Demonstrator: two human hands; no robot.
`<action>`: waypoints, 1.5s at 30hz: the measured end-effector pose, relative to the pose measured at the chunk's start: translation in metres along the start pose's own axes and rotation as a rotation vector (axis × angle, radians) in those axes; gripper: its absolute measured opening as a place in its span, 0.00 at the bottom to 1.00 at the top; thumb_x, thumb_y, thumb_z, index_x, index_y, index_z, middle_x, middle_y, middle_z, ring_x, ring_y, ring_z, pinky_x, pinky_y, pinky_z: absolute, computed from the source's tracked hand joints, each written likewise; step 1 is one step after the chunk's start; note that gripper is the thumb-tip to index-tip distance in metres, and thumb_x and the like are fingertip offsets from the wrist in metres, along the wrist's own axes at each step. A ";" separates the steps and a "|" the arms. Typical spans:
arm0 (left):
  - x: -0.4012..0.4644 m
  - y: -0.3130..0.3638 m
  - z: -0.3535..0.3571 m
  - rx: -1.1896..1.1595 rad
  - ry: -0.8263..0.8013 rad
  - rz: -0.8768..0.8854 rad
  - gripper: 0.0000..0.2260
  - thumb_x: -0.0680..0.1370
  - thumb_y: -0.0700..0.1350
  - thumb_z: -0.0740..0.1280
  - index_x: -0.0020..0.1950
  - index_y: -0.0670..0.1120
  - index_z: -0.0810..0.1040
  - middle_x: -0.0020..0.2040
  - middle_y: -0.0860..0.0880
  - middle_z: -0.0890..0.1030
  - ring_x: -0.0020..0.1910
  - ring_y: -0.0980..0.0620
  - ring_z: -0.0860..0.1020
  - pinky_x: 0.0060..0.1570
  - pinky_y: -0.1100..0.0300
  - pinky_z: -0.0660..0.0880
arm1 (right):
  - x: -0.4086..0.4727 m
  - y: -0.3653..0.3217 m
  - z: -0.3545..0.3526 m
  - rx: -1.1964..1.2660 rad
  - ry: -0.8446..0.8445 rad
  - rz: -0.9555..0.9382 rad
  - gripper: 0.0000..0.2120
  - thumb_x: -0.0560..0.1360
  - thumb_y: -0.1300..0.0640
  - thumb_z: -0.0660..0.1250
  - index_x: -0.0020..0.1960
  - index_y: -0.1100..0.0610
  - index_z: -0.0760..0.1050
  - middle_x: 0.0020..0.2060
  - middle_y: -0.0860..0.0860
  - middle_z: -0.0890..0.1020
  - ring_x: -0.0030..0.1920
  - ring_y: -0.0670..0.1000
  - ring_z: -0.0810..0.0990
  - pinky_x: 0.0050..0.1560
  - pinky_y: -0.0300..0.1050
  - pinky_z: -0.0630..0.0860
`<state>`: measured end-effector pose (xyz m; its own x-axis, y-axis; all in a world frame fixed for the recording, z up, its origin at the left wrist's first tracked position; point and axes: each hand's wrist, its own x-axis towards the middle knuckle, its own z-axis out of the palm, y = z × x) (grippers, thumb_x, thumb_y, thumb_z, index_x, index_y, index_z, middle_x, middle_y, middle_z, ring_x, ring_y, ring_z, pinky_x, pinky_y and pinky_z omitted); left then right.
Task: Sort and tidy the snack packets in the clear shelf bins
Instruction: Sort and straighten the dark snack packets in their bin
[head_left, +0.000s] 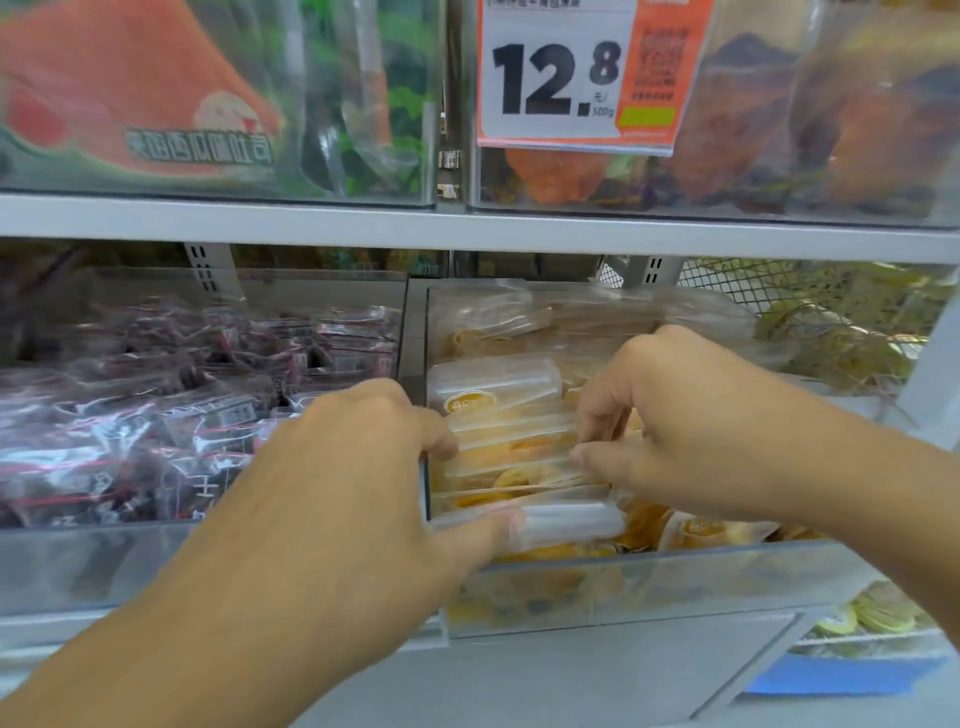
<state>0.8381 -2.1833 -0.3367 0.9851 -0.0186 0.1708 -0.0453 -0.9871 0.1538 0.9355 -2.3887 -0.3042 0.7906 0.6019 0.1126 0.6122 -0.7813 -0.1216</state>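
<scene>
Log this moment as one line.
step: tidying yellow snack packets | bin: right clear bin | left hand: grips packets' left end | right hand: pinches right end | dark packets: untouched

Bright even light, soft motion blur, wide-angle bowing at edges.

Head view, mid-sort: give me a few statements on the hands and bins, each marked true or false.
1. Both hands are in the bin of yellow pastry packets. True.
2. The left hand holds a dark red packet. False: it grips the clear yellow pastry packets at their left end.
3. The right hand pinches the same stack from the right. True.
4. The price tag reads 15.8. False: it reads 12.8.
5. The dark packets lie in the bin to the right of the yellow ones. False: they lie in the left bin.
</scene>
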 end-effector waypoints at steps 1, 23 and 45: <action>0.011 0.014 -0.004 -0.059 0.028 -0.046 0.35 0.62 0.80 0.61 0.61 0.61 0.77 0.45 0.64 0.69 0.47 0.59 0.72 0.49 0.59 0.74 | 0.000 -0.003 -0.001 -0.013 -0.018 0.001 0.04 0.70 0.48 0.71 0.38 0.47 0.82 0.31 0.42 0.82 0.36 0.43 0.81 0.41 0.46 0.80; 0.046 0.041 0.005 0.124 -0.003 0.108 0.06 0.82 0.56 0.56 0.48 0.56 0.69 0.58 0.59 0.62 0.60 0.57 0.63 0.50 0.62 0.67 | -0.007 0.041 -0.019 0.055 0.021 -0.013 0.08 0.70 0.58 0.78 0.40 0.48 0.81 0.40 0.45 0.83 0.42 0.45 0.81 0.48 0.43 0.78; 0.082 0.077 0.016 -0.124 -0.026 0.076 0.06 0.70 0.56 0.67 0.41 0.55 0.79 0.37 0.57 0.82 0.39 0.57 0.78 0.41 0.54 0.79 | 0.009 0.043 -0.004 -0.302 -0.156 0.033 0.17 0.75 0.62 0.67 0.32 0.52 0.64 0.31 0.48 0.67 0.34 0.53 0.71 0.34 0.44 0.69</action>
<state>0.9186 -2.2635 -0.3268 0.9821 -0.0979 0.1611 -0.1381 -0.9555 0.2608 0.9688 -2.4175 -0.3048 0.8170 0.5751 -0.0421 0.5726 -0.8005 0.1772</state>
